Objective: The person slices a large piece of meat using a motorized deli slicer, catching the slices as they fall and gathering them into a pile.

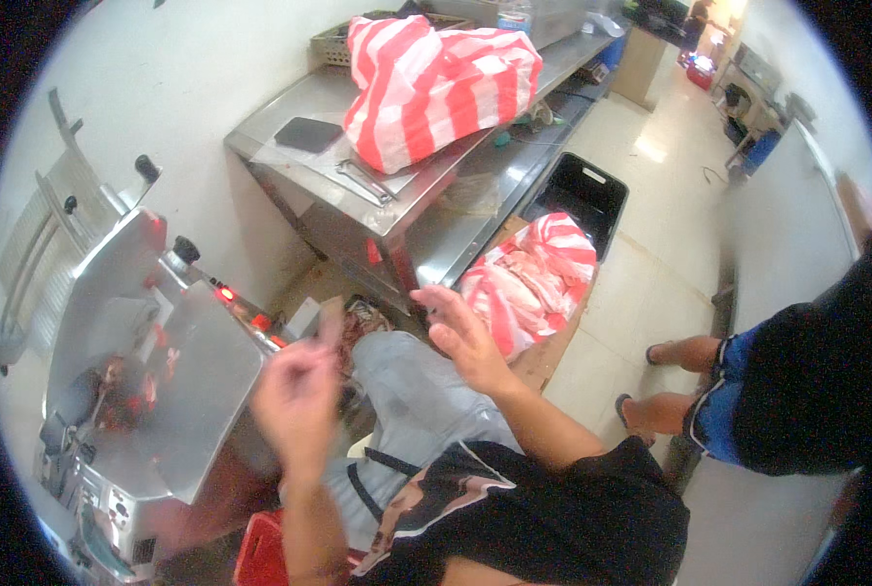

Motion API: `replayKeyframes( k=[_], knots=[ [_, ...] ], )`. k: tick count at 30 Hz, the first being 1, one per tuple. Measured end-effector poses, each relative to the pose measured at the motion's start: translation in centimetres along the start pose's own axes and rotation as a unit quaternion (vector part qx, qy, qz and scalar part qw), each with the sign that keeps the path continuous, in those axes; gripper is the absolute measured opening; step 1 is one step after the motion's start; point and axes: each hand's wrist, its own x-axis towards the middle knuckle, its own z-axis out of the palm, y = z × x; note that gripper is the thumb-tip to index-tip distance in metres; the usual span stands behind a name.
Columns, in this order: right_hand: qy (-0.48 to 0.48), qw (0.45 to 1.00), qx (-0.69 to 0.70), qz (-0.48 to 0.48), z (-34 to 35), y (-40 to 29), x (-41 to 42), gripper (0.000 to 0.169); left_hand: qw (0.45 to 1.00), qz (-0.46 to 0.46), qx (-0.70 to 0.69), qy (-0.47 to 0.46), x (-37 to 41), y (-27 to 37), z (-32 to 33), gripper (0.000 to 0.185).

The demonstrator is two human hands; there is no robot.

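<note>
My left hand (300, 395) is raised beside a metal meat slicer (205, 373), its fingers blurred; whether anything is in them I cannot tell. My right hand (469, 344) hangs in front of my knees with fingers apart and nothing in it. Close by the right fingers is a red-and-white striped plastic bag (494, 311), opened around pale raw meat (527, 282). Blurred reddish shapes show on the slicer's shiny plates, and a small red light glows on its edge. Grey trousers (414, 381) cover my legs between the two hands.
A stainless steel table (275, 154) bears a bulging striped bag (443, 88), a wrench (363, 183) and a black flat object (308, 135). Behind the open bag sits a black plastic crate (579, 194). A person in blue shorts (729, 410) stands at the right; another is far back.
</note>
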Motion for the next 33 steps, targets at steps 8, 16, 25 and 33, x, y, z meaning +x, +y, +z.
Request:
replayKeyframes(
  k=[8,16,25,33],
  knots=[
    [0.177,0.937,-0.283,-0.106,-6.2,-0.7,4.2,0.028,0.969,0.188,0.053,-0.148,-2.9,0.5,11.6,0.048],
    [0.110,0.618,-0.773,-0.094,-19.4,7.6,5.2,0.052,0.967,0.124,0.138,-0.173,-3.0,-0.6,-2.8,0.037],
    [-0.388,0.896,0.030,-0.213,28.3,-14.1,18.8,0.058,0.969,0.101,0.224,-0.030,-5.6,5.6,-14.6,0.023],
    [-0.341,0.840,-0.386,-0.173,58.1,-13.7,31.0,0.088,0.915,0.134,0.357,-0.131,-6.2,11.4,-20.5,0.028]
  ],
)
